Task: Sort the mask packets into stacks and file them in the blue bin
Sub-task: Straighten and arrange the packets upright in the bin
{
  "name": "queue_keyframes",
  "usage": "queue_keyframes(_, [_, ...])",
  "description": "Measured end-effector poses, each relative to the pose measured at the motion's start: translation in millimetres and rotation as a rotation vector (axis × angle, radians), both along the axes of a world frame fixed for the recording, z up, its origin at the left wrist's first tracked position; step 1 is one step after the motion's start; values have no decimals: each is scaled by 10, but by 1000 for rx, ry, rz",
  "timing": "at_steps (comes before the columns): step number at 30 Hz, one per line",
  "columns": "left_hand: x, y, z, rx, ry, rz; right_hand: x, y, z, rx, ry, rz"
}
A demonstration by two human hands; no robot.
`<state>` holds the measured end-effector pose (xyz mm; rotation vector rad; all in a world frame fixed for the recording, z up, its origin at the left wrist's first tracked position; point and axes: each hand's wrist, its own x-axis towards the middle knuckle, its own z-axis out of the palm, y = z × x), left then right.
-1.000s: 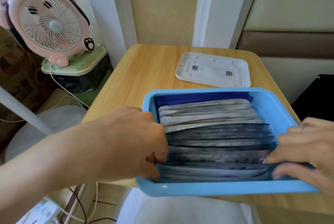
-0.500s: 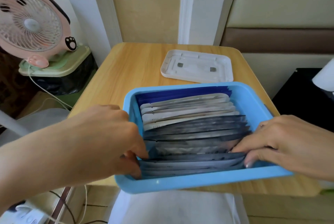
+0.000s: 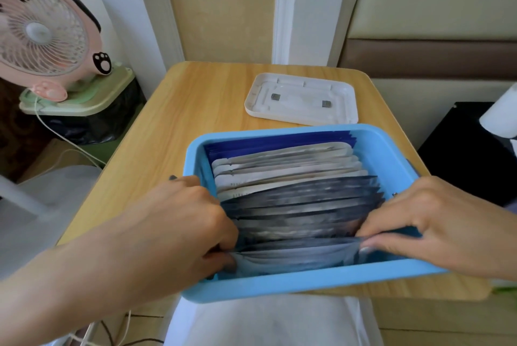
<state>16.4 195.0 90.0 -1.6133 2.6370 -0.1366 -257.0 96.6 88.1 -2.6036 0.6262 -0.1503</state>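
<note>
Mask packets (image 3: 296, 200): on edge in rows inside the bin; dark blue at the far wall, white next, grey-blue nearest
Blue bin (image 3: 386, 150): at the wooden table (image 3: 195, 110) near edge
Left hand (image 3: 179, 228): fingers curled into the bin; pinching the near packets' left ends
Right hand (image 3: 436, 222): fingertips pressed together; pinching their right ends
White tray (image 3: 302, 99): just beyond the bin
</note>
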Motion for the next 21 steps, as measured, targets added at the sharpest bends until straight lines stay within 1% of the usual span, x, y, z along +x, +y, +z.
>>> queue_keyframes(4, [14, 19, 2, 39, 92, -1, -38, 8, -41, -45, -105, -2])
queue_keyframes(6, [25, 25, 2, 42, 119, -5, -50, 14, -49, -55, -118, 3])
queue_keyframes(8, [-9, 33, -22, 14, 107, -10, -58, 7, -50, -60, -57, 9])
queue_keyframes(10, [-55, 41, -42, -28, 61, -14, -59, -31, -53, -103, 49, 14])
queue_keyframes(12, [-43, 52, 22, -10, 89, -2, -55, -45, -41, -148, 89, 7])
queue_keyframes(13, [-2, 60, 88, 36, 186, 22, -44, -25, -18, -151, 75, -5])
queue_keyframes(14, [67, 59, 174, 73, 333, 60, -42, 2, 10, -138, 38, -26])
queue_keyframes(16, [214, 22, 329, 5, 601, 157, -36, 43, 67, -106, -106, -74])
queue_keyframes(18, [319, -23, 363, -71, 670, 164, 1, 53, 115, -88, -231, -88])
queue_keyframes(21, [297, -58, 254, 83, 672, 100, 136, 75, 109, -195, -249, -58])
